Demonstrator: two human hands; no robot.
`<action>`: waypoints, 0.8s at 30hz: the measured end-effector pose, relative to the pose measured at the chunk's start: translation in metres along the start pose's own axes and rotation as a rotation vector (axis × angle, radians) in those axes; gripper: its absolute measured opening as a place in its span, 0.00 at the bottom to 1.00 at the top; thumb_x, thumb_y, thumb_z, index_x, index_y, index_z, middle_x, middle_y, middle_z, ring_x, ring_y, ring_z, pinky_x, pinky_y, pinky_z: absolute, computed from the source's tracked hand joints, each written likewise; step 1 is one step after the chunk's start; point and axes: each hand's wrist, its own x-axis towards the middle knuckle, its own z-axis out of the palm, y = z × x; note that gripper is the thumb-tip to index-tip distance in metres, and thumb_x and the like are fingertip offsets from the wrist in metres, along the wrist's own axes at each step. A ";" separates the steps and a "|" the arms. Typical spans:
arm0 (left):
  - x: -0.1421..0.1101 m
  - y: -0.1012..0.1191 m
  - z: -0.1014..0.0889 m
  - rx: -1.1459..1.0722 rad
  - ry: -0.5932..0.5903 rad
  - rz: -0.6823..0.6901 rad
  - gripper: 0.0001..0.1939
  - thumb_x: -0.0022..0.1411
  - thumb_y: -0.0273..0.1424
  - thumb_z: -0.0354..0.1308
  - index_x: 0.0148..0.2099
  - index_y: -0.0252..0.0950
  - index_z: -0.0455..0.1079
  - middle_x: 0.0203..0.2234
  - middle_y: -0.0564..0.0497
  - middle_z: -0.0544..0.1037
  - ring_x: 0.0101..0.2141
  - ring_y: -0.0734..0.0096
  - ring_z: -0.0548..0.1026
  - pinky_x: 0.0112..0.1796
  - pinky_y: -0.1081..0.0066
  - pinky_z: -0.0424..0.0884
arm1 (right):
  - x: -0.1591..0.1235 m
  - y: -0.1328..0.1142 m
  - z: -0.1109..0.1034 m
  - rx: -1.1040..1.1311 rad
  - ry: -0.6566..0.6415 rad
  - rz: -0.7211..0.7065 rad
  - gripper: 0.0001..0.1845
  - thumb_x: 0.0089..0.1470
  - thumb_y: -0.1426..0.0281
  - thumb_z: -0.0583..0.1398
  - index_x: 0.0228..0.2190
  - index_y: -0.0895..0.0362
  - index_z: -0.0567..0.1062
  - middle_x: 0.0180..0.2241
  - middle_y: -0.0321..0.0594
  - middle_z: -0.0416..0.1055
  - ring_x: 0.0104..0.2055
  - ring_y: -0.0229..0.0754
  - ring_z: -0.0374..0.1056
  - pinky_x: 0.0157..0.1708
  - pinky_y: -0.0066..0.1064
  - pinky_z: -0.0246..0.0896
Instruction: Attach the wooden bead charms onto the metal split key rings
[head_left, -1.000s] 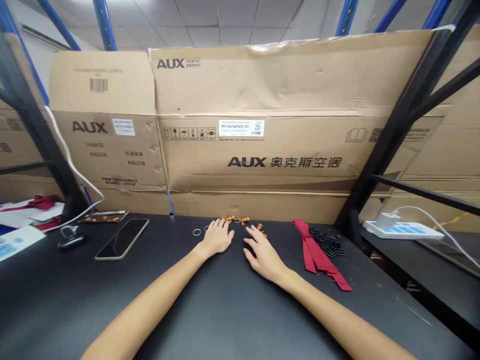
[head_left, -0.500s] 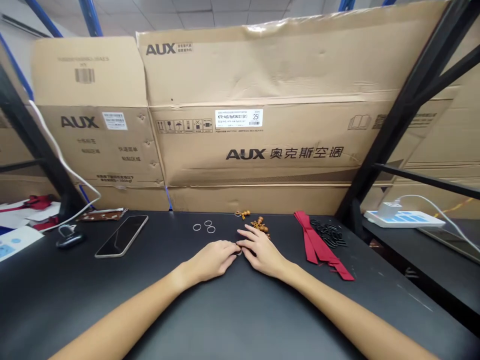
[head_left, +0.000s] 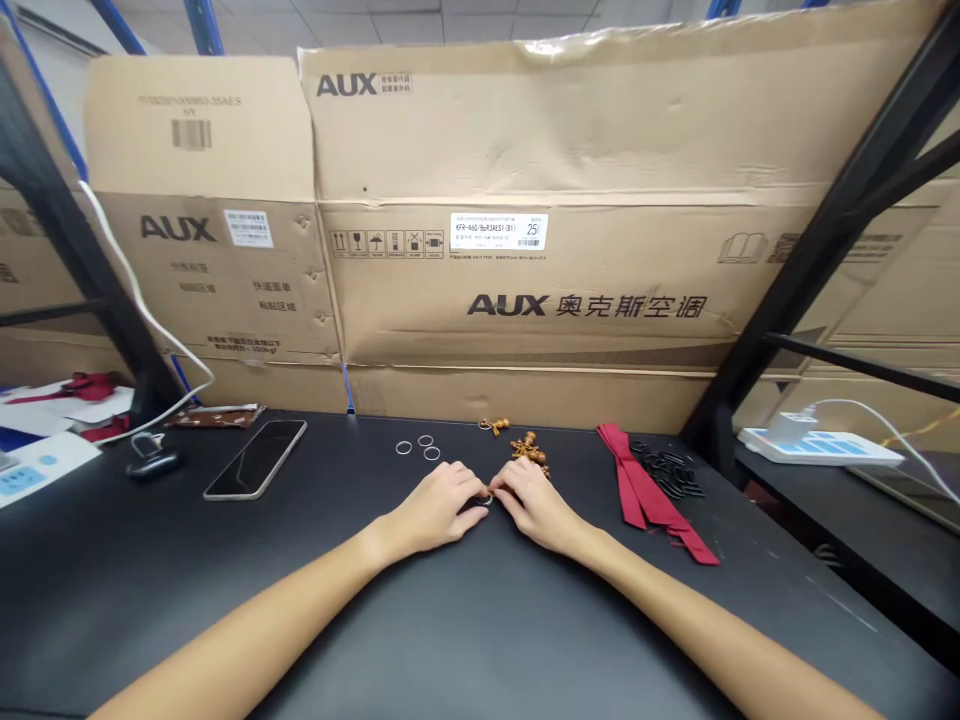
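Near the middle of the black tabletop [head_left: 420, 610], two bare hands meet almost fingertip to fingertip over something tiny. The left hand [head_left: 442, 505] is bent inward, pinching a small metal ring [head_left: 487, 501] between thumb and fingers. From the other side the right hand [head_left: 536, 505] curls its fingers to the ring's edge, where a speck of amber shows; I can't tell how firmly those fingers are closed.

Just beyond the right hand's knuckles sits a little heap of amber gourd-shaped charms [head_left: 529, 450], partly hidden by that hand. Another amber charm [head_left: 501, 427] lies slightly apart, behind the heap, with a ring at its left end. Three loose metal rings [head_left: 432, 459] are grouped beyond the left hand, apart from one another.

Over to the right, dark red ribbons [head_left: 649, 495] lie crossed, and a pile of black clips [head_left: 667, 470] sits close along their right side. On the far left rests a smartphone [head_left: 256, 460], screen dark, with a small black object [head_left: 154, 460] beside it and a brown patterned packet [head_left: 221, 415] behind. Tall AUX cardboard [head_left: 600, 140] walls off the back edge.
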 end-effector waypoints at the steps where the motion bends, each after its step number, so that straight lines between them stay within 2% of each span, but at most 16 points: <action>1: 0.000 0.000 0.000 0.009 -0.002 -0.008 0.06 0.64 0.33 0.56 0.41 0.37 0.69 0.36 0.50 0.75 0.40 0.64 0.70 0.43 0.66 0.65 | 0.000 0.000 0.000 0.028 -0.001 -0.007 0.09 0.62 0.73 0.51 0.33 0.55 0.70 0.33 0.41 0.68 0.37 0.44 0.60 0.40 0.38 0.58; 7: 0.000 0.000 0.002 0.044 0.003 -0.067 0.06 0.63 0.34 0.57 0.36 0.36 0.66 0.34 0.51 0.72 0.38 0.65 0.69 0.41 0.66 0.64 | 0.000 -0.007 -0.003 0.213 -0.012 -0.016 0.06 0.59 0.74 0.54 0.35 0.54 0.70 0.33 0.40 0.68 0.37 0.43 0.62 0.39 0.37 0.60; 10: 0.001 0.000 0.005 0.025 0.004 -0.093 0.04 0.65 0.31 0.54 0.36 0.36 0.66 0.34 0.51 0.71 0.38 0.66 0.68 0.41 0.66 0.64 | 0.000 -0.009 -0.003 0.241 -0.016 -0.014 0.06 0.57 0.76 0.54 0.34 0.54 0.70 0.33 0.40 0.68 0.37 0.43 0.62 0.39 0.36 0.61; 18: 0.001 -0.003 0.009 -0.083 -0.016 -0.076 0.05 0.66 0.26 0.50 0.37 0.37 0.66 0.38 0.50 0.69 0.39 0.67 0.67 0.43 0.66 0.64 | 0.000 -0.001 0.006 0.029 0.029 0.064 0.11 0.56 0.76 0.54 0.39 0.55 0.72 0.33 0.41 0.69 0.38 0.45 0.62 0.40 0.39 0.60; 24: -0.001 -0.002 0.007 -0.116 0.010 -0.097 0.05 0.66 0.28 0.50 0.37 0.37 0.66 0.40 0.49 0.69 0.42 0.66 0.67 0.46 0.64 0.65 | -0.001 -0.003 0.005 -0.079 0.048 0.098 0.04 0.55 0.73 0.56 0.31 0.55 0.72 0.33 0.41 0.67 0.39 0.45 0.61 0.40 0.38 0.59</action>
